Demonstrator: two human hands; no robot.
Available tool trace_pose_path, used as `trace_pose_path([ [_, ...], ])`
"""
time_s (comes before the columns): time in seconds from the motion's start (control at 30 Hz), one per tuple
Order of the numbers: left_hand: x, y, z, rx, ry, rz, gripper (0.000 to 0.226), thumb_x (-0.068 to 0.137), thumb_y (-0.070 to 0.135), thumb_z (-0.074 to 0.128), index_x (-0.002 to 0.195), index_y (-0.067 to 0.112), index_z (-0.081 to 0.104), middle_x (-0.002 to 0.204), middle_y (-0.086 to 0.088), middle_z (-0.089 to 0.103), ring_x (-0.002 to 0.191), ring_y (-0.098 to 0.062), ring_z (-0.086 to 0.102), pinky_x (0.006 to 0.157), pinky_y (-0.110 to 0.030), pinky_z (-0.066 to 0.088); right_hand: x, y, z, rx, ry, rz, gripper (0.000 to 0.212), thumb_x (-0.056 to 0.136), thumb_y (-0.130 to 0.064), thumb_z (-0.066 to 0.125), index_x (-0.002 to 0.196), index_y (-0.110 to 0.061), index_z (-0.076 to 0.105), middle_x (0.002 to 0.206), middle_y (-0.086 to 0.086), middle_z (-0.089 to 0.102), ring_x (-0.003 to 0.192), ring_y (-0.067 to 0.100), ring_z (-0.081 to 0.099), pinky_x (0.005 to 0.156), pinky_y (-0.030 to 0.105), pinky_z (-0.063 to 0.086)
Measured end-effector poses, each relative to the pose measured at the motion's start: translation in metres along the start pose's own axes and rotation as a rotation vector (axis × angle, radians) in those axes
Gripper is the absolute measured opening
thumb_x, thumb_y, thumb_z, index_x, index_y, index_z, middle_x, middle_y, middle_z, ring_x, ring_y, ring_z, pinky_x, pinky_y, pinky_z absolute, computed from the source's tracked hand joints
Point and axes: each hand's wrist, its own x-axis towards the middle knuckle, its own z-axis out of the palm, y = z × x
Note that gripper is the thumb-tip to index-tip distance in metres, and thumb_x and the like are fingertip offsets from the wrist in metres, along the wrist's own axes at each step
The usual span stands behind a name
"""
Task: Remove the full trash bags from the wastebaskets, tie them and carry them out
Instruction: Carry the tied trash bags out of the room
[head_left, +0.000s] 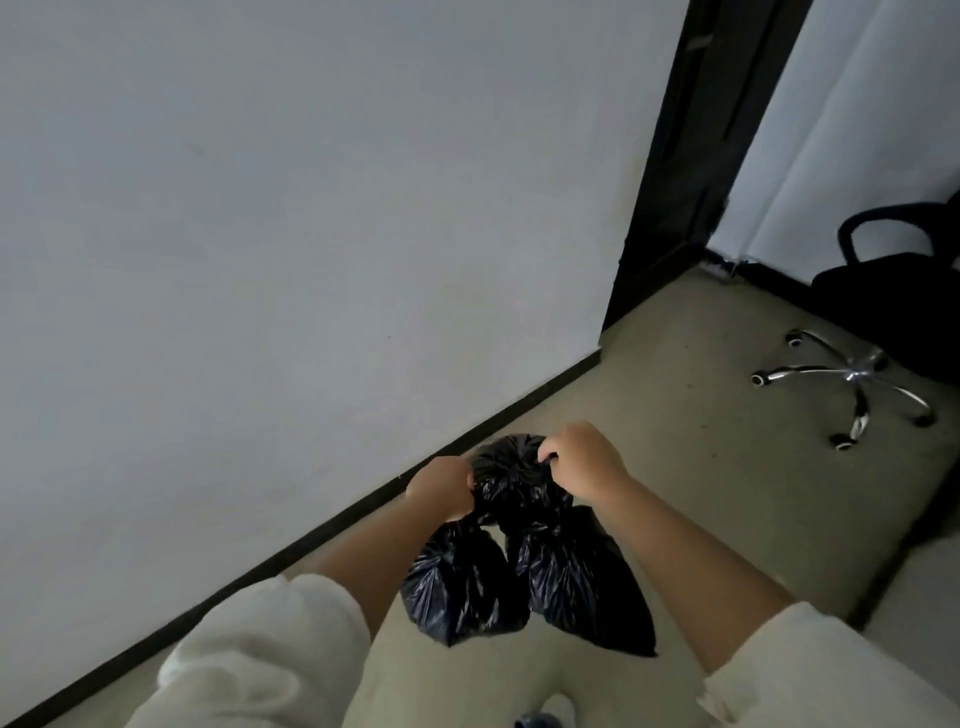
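Note:
Three black trash bags hang bunched together in front of me above the floor. The top bag (511, 470) sits between my hands. My left hand (440, 488) grips its gathered plastic on the left side. My right hand (584, 460) pinches the plastic at the top right. Below them hang two more full bags, one on the left (457, 587) and one on the right (582, 592). No wastebasket is in view.
A white wall (311, 208) with a dark baseboard (519, 410) runs close on my left. A dark door frame (691, 156) stands ahead. A black office chair (893, 306) with a chrome wheeled base (852, 382) stands at the right on the beige floor (717, 441).

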Motion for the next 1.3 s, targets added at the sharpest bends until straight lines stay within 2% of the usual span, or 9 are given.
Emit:
trace_pose_path([
  [0.2, 0.163, 0.054, -0.012, -0.065, -0.051, -0.089, 0.030, 0.085, 0.005, 0.050, 0.112, 0.004, 0.063, 0.108, -0.011, 0.063, 0.108, -0.029, 0.060, 0.086, -0.034, 0.051, 0.132, 0.098, -0.028, -0.046, -0.092, 0.060, 0.036, 0.089, 0.002, 0.044, 0.114, -0.010, 0.066, 0.122, 0.013, 0.064, 0.106, 0.030, 0.061, 0.091, 0.033, 0.051],
  [0.4, 0.319, 0.094, 0.009, -0.083, -0.174, -0.114, 0.029, 0.088, 0.005, 0.045, 0.113, 0.002, 0.059, 0.119, -0.014, 0.062, 0.111, -0.028, 0.059, 0.088, -0.033, 0.049, 0.273, 0.209, -0.022, -0.076, -0.215, 0.169, 0.035, 0.090, 0.000, 0.043, 0.115, -0.011, 0.065, 0.123, 0.012, 0.064, 0.110, 0.030, 0.059, 0.092, 0.034, 0.050],
  [0.6, 0.431, 0.136, 0.020, -0.120, -0.312, -0.263, 0.033, 0.089, 0.002, 0.044, 0.118, 0.007, 0.058, 0.122, -0.012, 0.060, 0.113, -0.028, 0.058, 0.089, -0.033, 0.050, 0.370, 0.297, 0.002, -0.041, -0.336, 0.299, 0.032, 0.090, -0.003, 0.047, 0.115, -0.010, 0.065, 0.120, 0.012, 0.064, 0.114, 0.030, 0.055, 0.092, 0.036, 0.050],
  [0.8, 0.523, 0.166, 0.041, -0.204, -0.266, -0.403, 0.029, 0.089, 0.006, 0.039, 0.110, 0.006, 0.060, 0.116, -0.012, 0.062, 0.107, -0.028, 0.060, 0.084, -0.032, 0.049, 0.466, 0.373, 0.016, -0.001, -0.321, 0.327, 0.033, 0.088, 0.002, 0.047, 0.114, -0.008, 0.066, 0.112, 0.015, 0.068, 0.101, 0.031, 0.062, 0.074, 0.031, 0.050],
  [0.87, 0.548, 0.174, 0.046, -0.232, -0.247, -0.474, 0.029, 0.088, 0.004, 0.041, 0.107, 0.004, 0.062, 0.113, -0.013, 0.064, 0.104, -0.028, 0.062, 0.082, -0.032, 0.050, 0.496, 0.393, 0.023, 0.040, -0.345, 0.347, 0.032, 0.088, 0.001, 0.047, 0.113, -0.009, 0.066, 0.111, 0.015, 0.068, 0.096, 0.031, 0.064, 0.066, 0.027, 0.043],
  [0.93, 0.572, 0.180, 0.053, -0.258, -0.221, -0.540, 0.027, 0.088, 0.002, 0.042, 0.105, 0.002, 0.063, 0.111, -0.014, 0.064, 0.103, -0.029, 0.062, 0.080, -0.032, 0.050, 0.522, 0.413, 0.037, 0.073, -0.378, 0.343, 0.031, 0.089, -0.001, 0.047, 0.112, -0.010, 0.066, 0.115, 0.014, 0.066, 0.097, 0.030, 0.064, 0.069, 0.026, 0.045],
  [1.0, 0.595, 0.186, 0.065, -0.287, -0.184, -0.600, 0.027, 0.088, 0.002, 0.042, 0.106, 0.002, 0.062, 0.112, -0.015, 0.063, 0.105, -0.030, 0.060, 0.076, -0.032, 0.047, 0.544, 0.432, 0.056, 0.083, -0.417, 0.336, 0.031, 0.089, -0.003, 0.047, 0.113, -0.012, 0.065, 0.121, 0.012, 0.064, 0.103, 0.030, 0.062, 0.082, 0.030, 0.049],
  [1.1, 0.628, 0.198, 0.089, -0.300, -0.154, -0.645, 0.027, 0.087, 0.002, 0.041, 0.106, 0.002, 0.061, 0.114, -0.015, 0.060, 0.107, -0.032, 0.058, 0.074, -0.032, 0.043, 0.566, 0.463, 0.085, 0.064, -0.460, 0.321, 0.031, 0.089, -0.003, 0.047, 0.114, -0.011, 0.064, 0.120, 0.013, 0.065, 0.111, 0.030, 0.058, 0.091, 0.032, 0.046],
  [1.3, 0.658, 0.227, 0.127, -0.319, -0.154, -0.678, 0.033, 0.087, 0.002, 0.045, 0.117, 0.007, 0.057, 0.121, -0.014, 0.057, 0.117, -0.031, 0.052, 0.087, -0.036, 0.046, 0.585, 0.506, 0.120, 0.076, -0.541, 0.259, 0.030, 0.090, -0.009, 0.050, 0.118, -0.007, 0.058, 0.114, 0.022, 0.063, 0.097, 0.035, 0.061, 0.067, 0.030, 0.042],
])
